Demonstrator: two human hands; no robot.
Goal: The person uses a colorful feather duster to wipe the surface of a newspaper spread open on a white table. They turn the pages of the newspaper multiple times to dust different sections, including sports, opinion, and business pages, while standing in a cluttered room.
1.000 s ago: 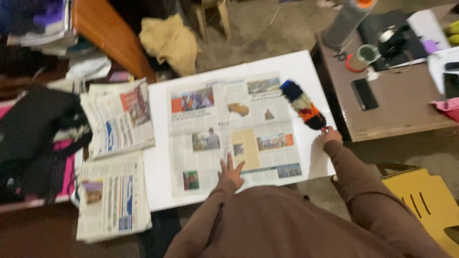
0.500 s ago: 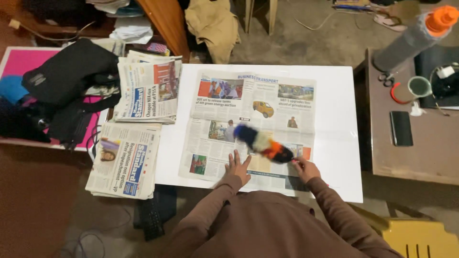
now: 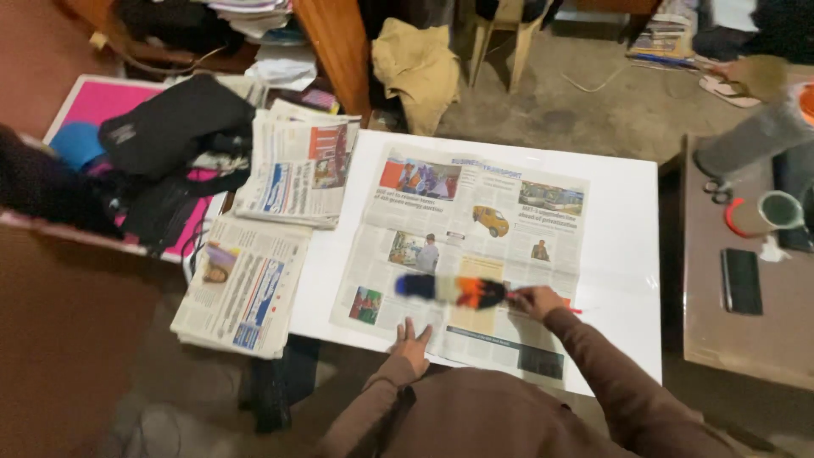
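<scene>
The right hand (image 3: 534, 301) grips a multicoloured duster (image 3: 449, 290) lying across the open newspaper (image 3: 475, 246) on the white counter (image 3: 623, 254). The left hand (image 3: 413, 343) presses flat, fingers spread, on the newspaper's near edge.

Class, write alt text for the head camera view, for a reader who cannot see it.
A person's right hand holds a multicoloured feather duster over an open newspaper spread on a white table, while the left hand presses flat on the paper's near edge. Stacks of folded newspapers lie to the left.
</scene>
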